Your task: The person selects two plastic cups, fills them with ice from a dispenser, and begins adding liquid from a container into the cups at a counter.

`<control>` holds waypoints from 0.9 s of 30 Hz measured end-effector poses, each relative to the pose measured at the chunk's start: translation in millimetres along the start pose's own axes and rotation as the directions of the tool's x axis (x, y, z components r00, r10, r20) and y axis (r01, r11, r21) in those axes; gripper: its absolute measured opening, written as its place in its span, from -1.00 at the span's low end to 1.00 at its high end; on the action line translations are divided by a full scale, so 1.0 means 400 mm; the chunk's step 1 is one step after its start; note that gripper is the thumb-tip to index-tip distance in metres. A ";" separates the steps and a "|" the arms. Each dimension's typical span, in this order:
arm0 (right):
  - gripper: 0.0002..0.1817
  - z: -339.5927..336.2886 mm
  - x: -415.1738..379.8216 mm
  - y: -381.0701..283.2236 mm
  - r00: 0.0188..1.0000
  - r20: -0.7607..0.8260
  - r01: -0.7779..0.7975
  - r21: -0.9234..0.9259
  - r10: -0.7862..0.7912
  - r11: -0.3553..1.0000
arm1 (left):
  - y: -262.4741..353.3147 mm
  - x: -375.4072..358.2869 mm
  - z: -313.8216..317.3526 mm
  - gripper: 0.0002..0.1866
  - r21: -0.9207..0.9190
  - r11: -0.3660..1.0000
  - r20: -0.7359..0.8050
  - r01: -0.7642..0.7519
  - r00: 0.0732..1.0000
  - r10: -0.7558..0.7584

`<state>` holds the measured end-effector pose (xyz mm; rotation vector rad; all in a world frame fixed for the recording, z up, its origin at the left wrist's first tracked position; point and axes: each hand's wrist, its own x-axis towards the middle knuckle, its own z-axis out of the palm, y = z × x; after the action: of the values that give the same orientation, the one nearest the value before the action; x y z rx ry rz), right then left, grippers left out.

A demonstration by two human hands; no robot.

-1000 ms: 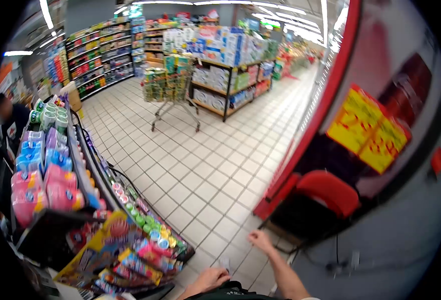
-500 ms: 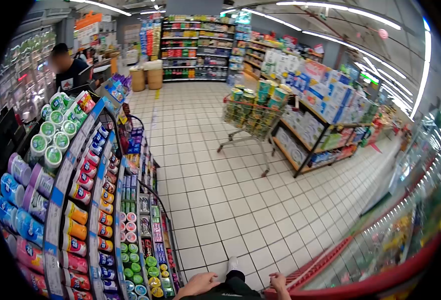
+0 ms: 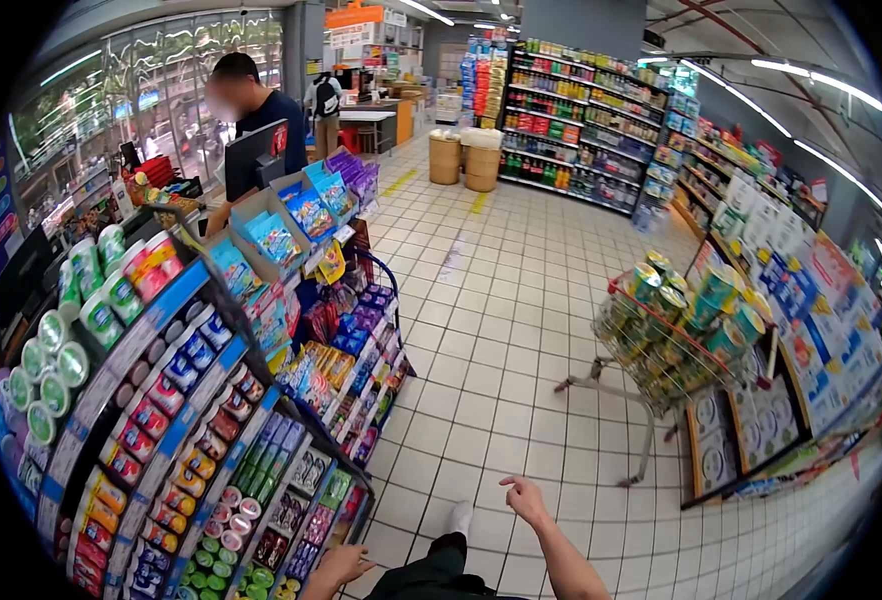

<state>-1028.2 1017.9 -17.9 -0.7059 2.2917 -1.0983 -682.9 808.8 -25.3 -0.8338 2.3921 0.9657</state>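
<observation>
My left hand (image 3: 341,568) hangs low at the bottom, beside the candy and gum rack (image 3: 351,500). Its fingers point forward and to the right, loosely stretched, with no object visible in them. Out over the tiled floor, my right hand (image 3: 526,500) is in front of my body. Its fingers are slightly bent and apart, and nothing shows in them. Nearest the left hand are small gum packs (image 3: 306,555) and green-lidded round tubs (image 3: 206,570). A shopping cart (image 3: 676,340) full of cans (image 3: 726,330) stands ahead of my right hand, apart from it.
On the left runs a checkout display with gum bottles (image 3: 146,415) and snack bags (image 3: 311,215). Behind it a person (image 3: 261,115) stands at a monitor (image 3: 256,155). Boxed goods (image 3: 821,310) fill a shelf on the right. Two round bins (image 3: 481,165) stand near the far drink shelves (image 3: 581,120).
My view has turned left and I have moved forward along the rack. The cart now appears closer and further right. My right hand has swung forward; the left is lower, nearer the rack.
</observation>
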 end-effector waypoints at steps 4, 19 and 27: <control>-0.69 -0.034 0.232 0.083 0.970 0.174 -0.198 0.148 0.171 0.969 | 0.205 0.298 -0.148 -0.51 0.084 0.973 -0.017 -0.217 0.976 0.219; -0.74 -0.436 1.036 0.537 0.612 -0.041 -0.743 0.312 0.790 0.592 | 0.928 1.421 -0.799 -0.60 0.204 0.712 0.134 -0.672 0.740 0.659; -0.57 -0.476 2.096 -0.068 0.991 0.071 -0.110 -0.004 0.110 0.994 | 0.710 1.662 -1.153 -0.61 0.015 0.961 -0.194 -0.275 0.942 0.272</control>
<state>-1763.1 573.7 -67.8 -0.6015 2.2417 -1.0066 -1429.8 391.4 32.3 -0.6350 2.7279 1.0442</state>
